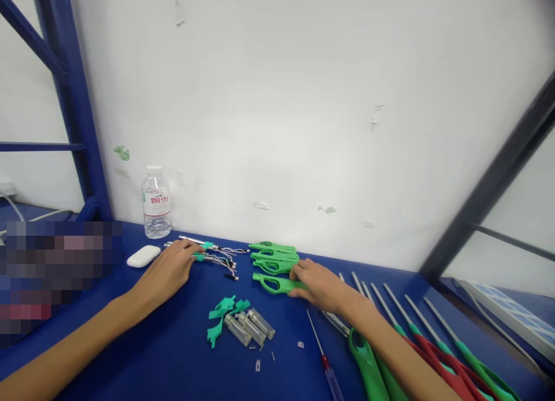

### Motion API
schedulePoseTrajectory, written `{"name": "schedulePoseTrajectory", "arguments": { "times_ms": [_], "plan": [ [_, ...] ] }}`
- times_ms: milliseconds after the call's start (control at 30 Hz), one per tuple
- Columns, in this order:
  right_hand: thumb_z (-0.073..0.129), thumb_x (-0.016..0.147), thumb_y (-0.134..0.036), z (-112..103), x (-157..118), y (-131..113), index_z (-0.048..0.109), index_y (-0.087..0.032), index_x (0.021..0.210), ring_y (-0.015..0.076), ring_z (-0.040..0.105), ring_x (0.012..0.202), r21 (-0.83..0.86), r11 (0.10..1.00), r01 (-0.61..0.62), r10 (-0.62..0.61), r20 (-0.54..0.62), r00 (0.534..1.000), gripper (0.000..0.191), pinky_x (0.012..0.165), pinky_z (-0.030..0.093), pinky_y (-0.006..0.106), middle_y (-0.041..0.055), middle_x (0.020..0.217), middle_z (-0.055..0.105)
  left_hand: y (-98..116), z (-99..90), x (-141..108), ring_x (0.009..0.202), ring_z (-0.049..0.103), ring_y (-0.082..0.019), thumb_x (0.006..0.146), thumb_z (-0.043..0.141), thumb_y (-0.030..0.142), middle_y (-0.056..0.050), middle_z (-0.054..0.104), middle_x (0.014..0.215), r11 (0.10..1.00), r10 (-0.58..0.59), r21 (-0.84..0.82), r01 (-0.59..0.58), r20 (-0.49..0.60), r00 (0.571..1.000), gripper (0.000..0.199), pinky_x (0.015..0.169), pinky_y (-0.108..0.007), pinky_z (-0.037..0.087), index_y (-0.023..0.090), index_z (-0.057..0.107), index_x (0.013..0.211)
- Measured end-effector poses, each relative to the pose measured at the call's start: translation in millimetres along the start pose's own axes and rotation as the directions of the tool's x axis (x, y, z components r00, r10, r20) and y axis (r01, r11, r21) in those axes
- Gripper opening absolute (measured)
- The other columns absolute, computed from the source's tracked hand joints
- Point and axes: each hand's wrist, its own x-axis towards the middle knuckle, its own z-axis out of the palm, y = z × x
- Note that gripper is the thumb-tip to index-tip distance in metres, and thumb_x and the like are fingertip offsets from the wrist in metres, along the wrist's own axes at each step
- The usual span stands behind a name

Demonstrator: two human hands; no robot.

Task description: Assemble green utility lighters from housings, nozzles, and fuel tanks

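Note:
My left hand (174,267) is at the back left, its fingers closed over a metal rod with a teal piece and thin wires (221,261). More such rods lie beside it. My right hand (319,282) has its thumb and fingers around the end of the nearest green lighter casing (277,284). Several similar green casings (273,256) lie in a row behind that one. Between my arms rest several teal plastic pieces (223,307) and clear fuel tanks (251,327). Small screws (261,348) are scattered near the tanks.
A screwdriver (332,378) lies by my right forearm. Several long-barrelled lighters (459,355) in green and red spread across the right side. A water bottle (156,204) and a white rounded case (144,256) stand at left. Behind the blue table rises a white wall (277,129).

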Motion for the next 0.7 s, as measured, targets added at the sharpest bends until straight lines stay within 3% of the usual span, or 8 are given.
{"name": "schedulePoseTrajectory", "arguments": {
  "times_ms": [167,367,567,700],
  "plan": [
    [0.073,0.106,-0.042,-2,-5,-4,0.07,-0.019,0.132,0.0251,0.074,0.115,-0.043,0.999,0.026,-0.026,0.002,1.0,0.035,0.099,0.063,0.049,0.009,0.133,0.073,-4,4.0,-3,0.115,0.073,-0.027,0.108,0.073,0.037,-0.01,0.073,0.132,0.999,-0.001,0.032,-0.002,0.092,0.996,0.03,0.099,-0.05,0.064,0.019,0.071,0.131],
    [0.072,0.107,-0.042,-17,-18,-12,0.072,-0.019,0.125,0.0231,0.075,0.109,-0.041,0.999,0.02,-0.024,-0.091,0.996,0.029,0.097,0.063,0.047,0.0072,0.125,0.075,-3,10.5,-5,0.113,0.073,-0.026,0.108,0.073,0.037,-0.01,0.072,0.131,0.998,0.001,0.058,-0.007,0.101,0.995,0.031,0.097,-0.048,0.064,0.018,0.07,0.132],
    [0.073,0.107,-0.036,-32,-40,-34,0.069,-0.019,0.12,0.0248,0.074,0.105,0.079,0.996,0.041,-0.027,-0.172,0.985,0.021,0.096,0.06,0.047,0.0072,0.115,0.077,4,7.9,-6,0.11,0.074,-0.026,0.108,0.073,0.037,-0.009,0.073,0.128,0.997,0.04,0.056,-0.044,0.078,0.996,0.029,0.095,-0.047,0.065,0.017,0.07,0.129],
    [0.083,0.1,-0.038,-39,-57,-54,0.069,-0.023,0.111,0.0236,0.075,0.096,0.192,0.975,0.109,-0.083,-0.141,0.987,0.023,0.084,0.057,0.037,0.0023,0.106,0.077,11,-0.4,-8,0.109,0.074,-0.025,0.108,0.073,0.037,-0.009,0.074,0.126,0.996,0.078,0.038,-0.081,0.082,0.994,0.028,0.094,-0.046,0.065,0.017,0.071,0.127]
  ]
}}
